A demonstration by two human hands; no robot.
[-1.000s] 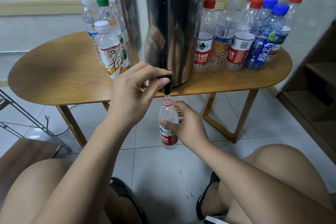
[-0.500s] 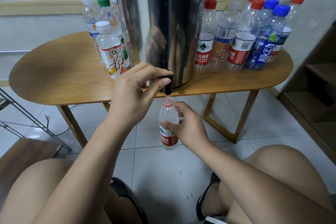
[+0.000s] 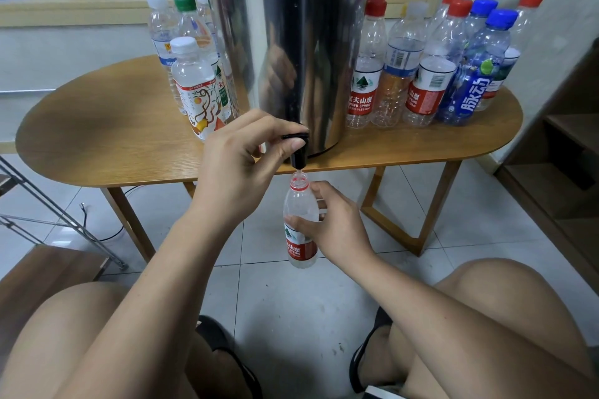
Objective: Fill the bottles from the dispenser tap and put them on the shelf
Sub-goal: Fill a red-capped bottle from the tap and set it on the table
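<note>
A tall steel dispenser (image 3: 291,42) stands at the front of a wooden table (image 3: 107,136). Its black tap (image 3: 297,149) hangs over the table's edge. My left hand (image 3: 240,165) pinches the tap lever between thumb and fingers. My right hand (image 3: 337,227) grips an uncapped clear bottle with a red label (image 3: 299,223), held upright with its mouth just under the spout. Capped bottles stand in a group left of the dispenser (image 3: 191,74) and in a larger group to its right (image 3: 431,74).
A dark wooden shelf unit (image 3: 564,172) stands against the wall at the right. Metal frame legs (image 3: 61,223) and a wooden board (image 3: 42,272) lie at the lower left. My knees fill the bottom of the view above a tiled floor (image 3: 291,308).
Both hands hold the same places on the tap and the bottle. The view has shifted very slightly.
</note>
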